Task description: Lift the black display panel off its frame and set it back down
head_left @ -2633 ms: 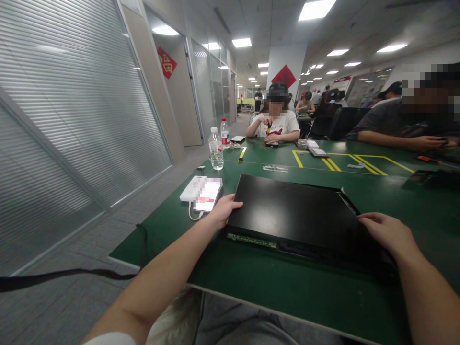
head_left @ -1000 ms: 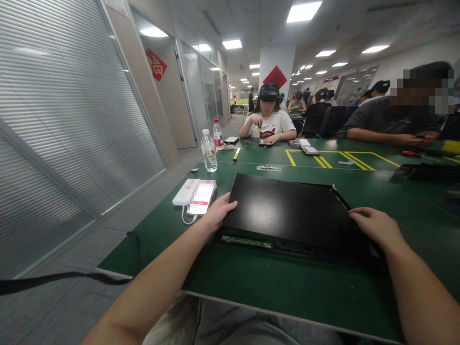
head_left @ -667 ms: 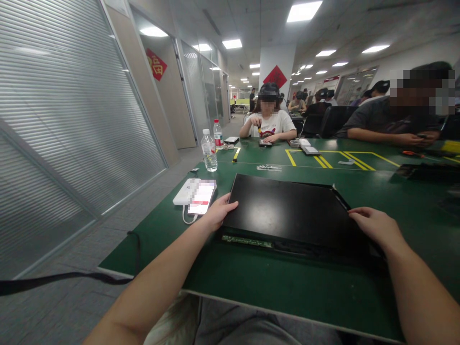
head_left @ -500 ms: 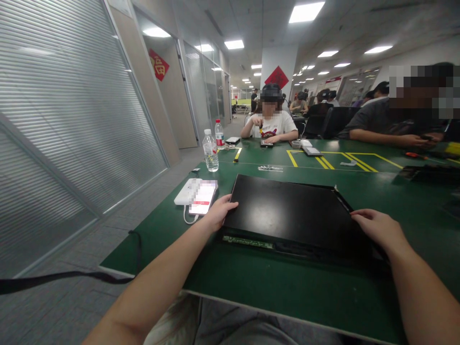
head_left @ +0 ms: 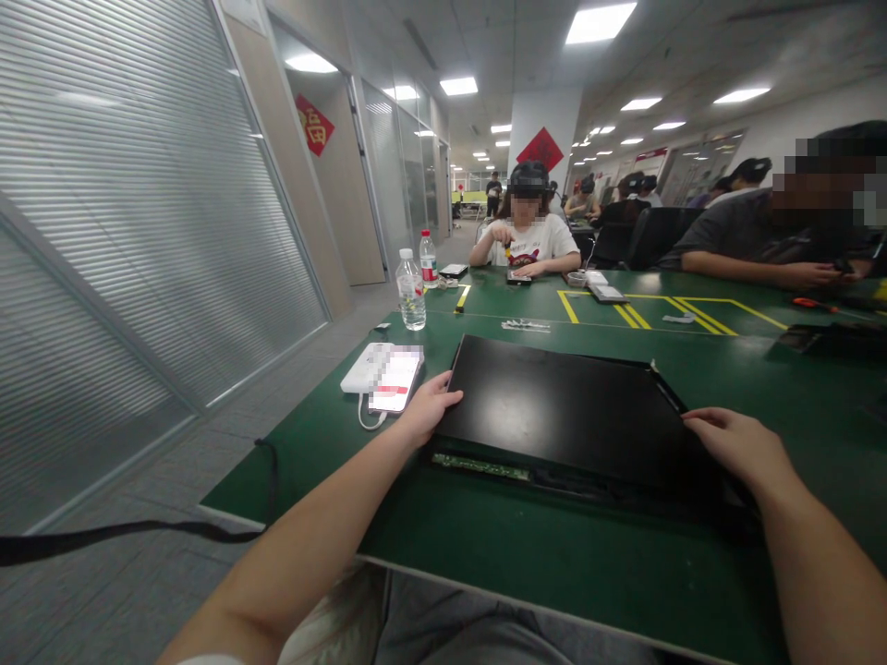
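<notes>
A flat black display panel (head_left: 561,406) lies at a slant before me over the green table (head_left: 499,563). My left hand (head_left: 431,406) grips its left edge, thumb on the top face and fingers out of sight beneath. At the right edge, my right hand (head_left: 741,445) pinches the panel's side between thumb and fingers. A narrow green circuit board (head_left: 481,467) shows along the near edge, beside a dark strip. Thin frame pieces stand off the panel's far right corner. What lies underneath the panel is hidden.
Left of the panel are a phone (head_left: 396,380) and a white power bank (head_left: 366,368) joined by a cable. Beyond stand two water bottles, the nearer one (head_left: 411,296) clear. Small metal parts (head_left: 525,326) lie behind the panel. Co-workers sit across the table and at right.
The whole view has shifted slightly right and down. Both hands keep their hold on the panel, which has hardly moved on the table.
</notes>
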`<move>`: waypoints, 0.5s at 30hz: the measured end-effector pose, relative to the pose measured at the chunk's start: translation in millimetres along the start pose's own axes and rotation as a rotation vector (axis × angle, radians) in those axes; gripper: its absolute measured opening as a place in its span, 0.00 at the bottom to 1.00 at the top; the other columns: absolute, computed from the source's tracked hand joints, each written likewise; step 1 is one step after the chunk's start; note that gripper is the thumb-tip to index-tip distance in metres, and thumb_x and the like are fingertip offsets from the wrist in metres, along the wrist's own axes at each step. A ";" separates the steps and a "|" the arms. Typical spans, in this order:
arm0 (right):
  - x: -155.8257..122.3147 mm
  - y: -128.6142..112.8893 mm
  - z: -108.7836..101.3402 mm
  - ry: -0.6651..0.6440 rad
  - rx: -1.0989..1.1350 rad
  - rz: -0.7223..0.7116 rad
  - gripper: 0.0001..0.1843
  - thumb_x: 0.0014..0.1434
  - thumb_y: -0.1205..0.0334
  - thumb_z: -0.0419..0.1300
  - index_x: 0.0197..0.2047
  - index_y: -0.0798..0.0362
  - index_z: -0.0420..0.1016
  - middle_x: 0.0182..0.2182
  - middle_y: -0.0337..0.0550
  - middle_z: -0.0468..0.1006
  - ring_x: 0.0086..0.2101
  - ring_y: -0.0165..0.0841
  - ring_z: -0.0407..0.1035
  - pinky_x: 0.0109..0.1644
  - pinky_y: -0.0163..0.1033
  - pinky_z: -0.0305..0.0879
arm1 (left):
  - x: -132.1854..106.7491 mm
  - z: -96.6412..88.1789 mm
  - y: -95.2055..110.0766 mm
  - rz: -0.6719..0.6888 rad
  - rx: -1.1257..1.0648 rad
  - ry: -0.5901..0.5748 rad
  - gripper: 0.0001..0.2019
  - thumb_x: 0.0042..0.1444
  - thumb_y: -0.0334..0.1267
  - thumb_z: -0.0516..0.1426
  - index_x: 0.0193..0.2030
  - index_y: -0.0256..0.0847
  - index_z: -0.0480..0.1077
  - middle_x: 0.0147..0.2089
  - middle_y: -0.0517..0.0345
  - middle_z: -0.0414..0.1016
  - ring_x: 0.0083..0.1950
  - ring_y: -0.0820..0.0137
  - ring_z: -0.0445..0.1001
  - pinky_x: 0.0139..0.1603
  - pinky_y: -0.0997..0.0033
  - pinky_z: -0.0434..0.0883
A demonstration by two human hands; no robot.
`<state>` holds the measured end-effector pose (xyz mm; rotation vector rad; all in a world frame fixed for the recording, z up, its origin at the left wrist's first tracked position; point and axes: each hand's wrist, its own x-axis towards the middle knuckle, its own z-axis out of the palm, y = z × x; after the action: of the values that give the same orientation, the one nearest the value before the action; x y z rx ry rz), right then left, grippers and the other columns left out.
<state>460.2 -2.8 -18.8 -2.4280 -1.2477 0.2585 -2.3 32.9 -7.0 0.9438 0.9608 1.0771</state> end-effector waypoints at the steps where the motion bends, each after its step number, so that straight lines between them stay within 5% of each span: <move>1: 0.5 0.7 0.4 0.001 -0.003 -0.004 0.20 0.51 0.46 0.57 0.38 0.44 0.86 0.42 0.49 0.85 0.42 0.50 0.76 0.42 0.48 0.70 | -0.1 -0.4 0.1 0.002 -0.002 -0.005 0.26 0.51 0.24 0.63 0.59 0.40 0.77 0.49 0.50 0.87 0.52 0.57 0.85 0.59 0.56 0.77; 15: 2.2 5.1 3.3 0.040 0.008 -0.051 0.18 0.49 0.48 0.57 0.33 0.44 0.85 0.38 0.49 0.85 0.41 0.48 0.76 0.43 0.47 0.70 | 5.1 -8.6 -2.6 0.146 0.098 -0.036 0.27 0.46 0.33 0.69 0.56 0.40 0.79 0.55 0.49 0.85 0.65 0.49 0.77 0.67 0.49 0.72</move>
<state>464.2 -2.9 -23.9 -2.3787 -1.2865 0.1988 -8.8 38.5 -12.8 1.1244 0.9332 1.1398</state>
